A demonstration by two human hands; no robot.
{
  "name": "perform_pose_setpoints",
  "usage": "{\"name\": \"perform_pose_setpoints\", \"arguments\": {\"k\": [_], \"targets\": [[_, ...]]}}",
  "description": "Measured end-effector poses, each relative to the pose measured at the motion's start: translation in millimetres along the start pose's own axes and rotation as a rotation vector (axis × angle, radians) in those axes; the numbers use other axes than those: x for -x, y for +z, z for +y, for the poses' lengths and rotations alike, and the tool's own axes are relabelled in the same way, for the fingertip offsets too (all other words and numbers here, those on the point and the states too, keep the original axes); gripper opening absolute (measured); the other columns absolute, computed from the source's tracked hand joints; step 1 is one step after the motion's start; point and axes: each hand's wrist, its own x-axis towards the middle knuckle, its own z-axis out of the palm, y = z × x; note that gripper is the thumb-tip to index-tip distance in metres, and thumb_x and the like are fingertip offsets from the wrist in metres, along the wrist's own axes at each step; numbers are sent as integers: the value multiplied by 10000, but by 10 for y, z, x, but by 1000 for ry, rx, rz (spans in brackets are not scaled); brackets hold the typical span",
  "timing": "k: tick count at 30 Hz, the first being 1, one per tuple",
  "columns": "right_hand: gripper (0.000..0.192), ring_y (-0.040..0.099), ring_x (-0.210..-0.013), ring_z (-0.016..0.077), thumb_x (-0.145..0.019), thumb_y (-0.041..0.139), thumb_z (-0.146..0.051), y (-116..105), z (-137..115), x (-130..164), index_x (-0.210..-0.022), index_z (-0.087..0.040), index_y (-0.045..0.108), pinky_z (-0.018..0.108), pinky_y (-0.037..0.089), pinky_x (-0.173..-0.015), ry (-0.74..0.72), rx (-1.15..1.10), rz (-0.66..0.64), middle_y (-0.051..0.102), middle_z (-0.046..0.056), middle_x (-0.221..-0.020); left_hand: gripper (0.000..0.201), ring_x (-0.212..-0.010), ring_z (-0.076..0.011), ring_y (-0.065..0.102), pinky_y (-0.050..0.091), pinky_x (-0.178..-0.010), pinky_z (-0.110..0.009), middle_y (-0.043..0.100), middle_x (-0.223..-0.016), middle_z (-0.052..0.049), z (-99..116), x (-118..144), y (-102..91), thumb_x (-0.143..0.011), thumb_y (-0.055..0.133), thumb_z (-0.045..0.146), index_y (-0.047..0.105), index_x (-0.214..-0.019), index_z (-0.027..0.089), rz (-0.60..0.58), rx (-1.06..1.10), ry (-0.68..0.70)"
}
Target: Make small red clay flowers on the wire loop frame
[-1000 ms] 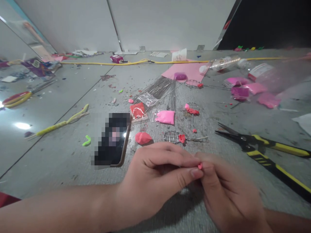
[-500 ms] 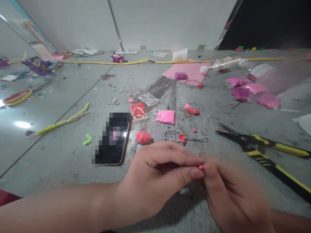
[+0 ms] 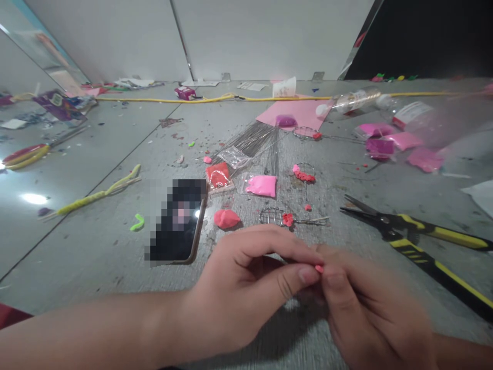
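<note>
Meeting fingertip to fingertip above the grey table (image 3: 96, 246), the left hand (image 3: 246, 288) and right hand (image 3: 365, 313) pinch one tiny red clay bit (image 3: 319, 268) between them. Beyond the right hand lie yellow-handled pliers (image 3: 416, 236). Beyond the left hand sit a phone (image 3: 177, 221), a red clay lump (image 3: 226, 218) and a small wire frame (image 3: 275, 217).

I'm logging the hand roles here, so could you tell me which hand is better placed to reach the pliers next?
Probably the right hand: the yellow-handled pliers lie on its side of the floor, nearer to it. The left hand is farther away; both pinch the small pink clay bit.
</note>
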Motion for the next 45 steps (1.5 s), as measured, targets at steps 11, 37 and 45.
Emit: {"name": "perform_pose_setpoints", "arguments": {"k": [11, 37, 45], "targets": [[400, 550, -505, 121, -1085, 449, -390, -29, 10, -29, -713, -256, 510, 254, 457, -481, -89, 0, 52, 542, -37, -571, 86, -729, -121, 714, 596, -638, -200, 772, -844, -59, 0, -30, -24, -822, 814, 96, 817, -875, 164, -39, -138, 122], [460, 505, -463, 82, -1028, 534, -557, -7, 15, -73, -728, -232, 659, 183, 410, -425, 29, -327, -62, 576, -35, -544, 69, -716, -84, 688, 603, -666, -180, 709, -840, -32, -17, -21, -58, -855, 781, 83, 766, -829, 144, -107, 27, 11], [436, 548, -506, 87, -1029, 554, -523, 10, 24, -56, -725, -234, 672, 169, 448, -446, 82, -360, -57, 613, -24, -581, 59, -747, -52, 701, 592, -714, -139, 669, -834, -7, -46, -15, -43, -921, 723, 93, 738, -873, 125, -133, 241, -93]]}}
